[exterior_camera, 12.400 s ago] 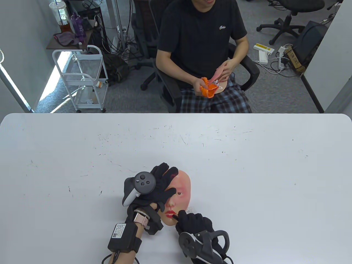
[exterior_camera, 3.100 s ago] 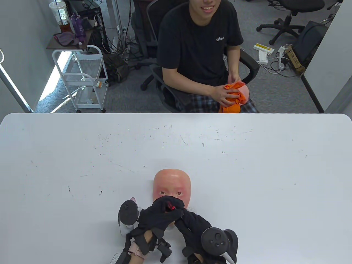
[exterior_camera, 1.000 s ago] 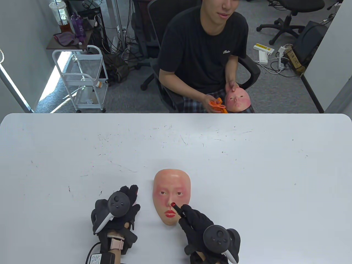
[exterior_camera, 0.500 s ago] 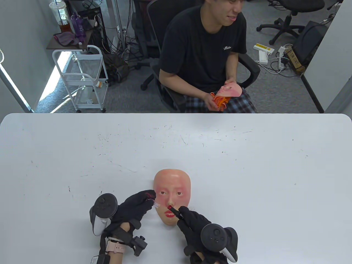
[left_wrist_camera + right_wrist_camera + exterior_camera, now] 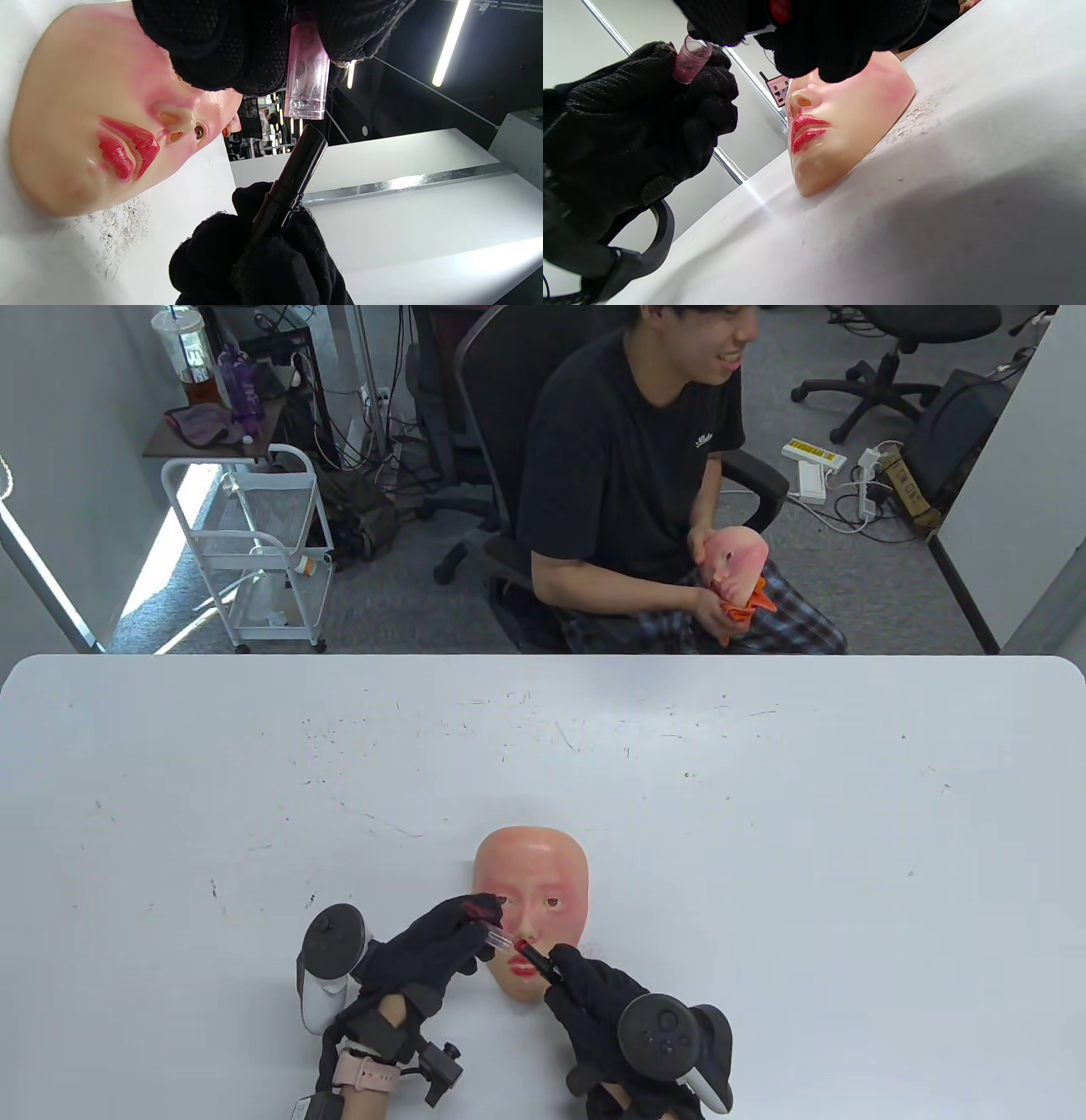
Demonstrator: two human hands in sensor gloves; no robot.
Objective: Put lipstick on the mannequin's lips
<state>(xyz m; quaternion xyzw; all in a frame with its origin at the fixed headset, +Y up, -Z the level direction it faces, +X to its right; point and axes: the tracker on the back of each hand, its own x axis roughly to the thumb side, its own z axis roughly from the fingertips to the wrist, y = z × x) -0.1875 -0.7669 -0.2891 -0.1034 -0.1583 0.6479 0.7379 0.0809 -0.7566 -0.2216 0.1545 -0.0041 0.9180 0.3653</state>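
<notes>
Above the mask (image 5: 532, 899) lying face-up on the table (image 5: 764, 814), your left hand (image 5: 424, 954) grips the clear cap (image 5: 307, 82), its open mouth just short of and roughly in line with the lipstick (image 5: 292, 182) gripped in your right hand (image 5: 598, 997).

Peach mannequin face (image 5: 543, 869) with red lips (image 5: 125, 148), black lipstick tube (image 5: 292, 178), pink clear cap (image 5: 306, 80).
</notes>
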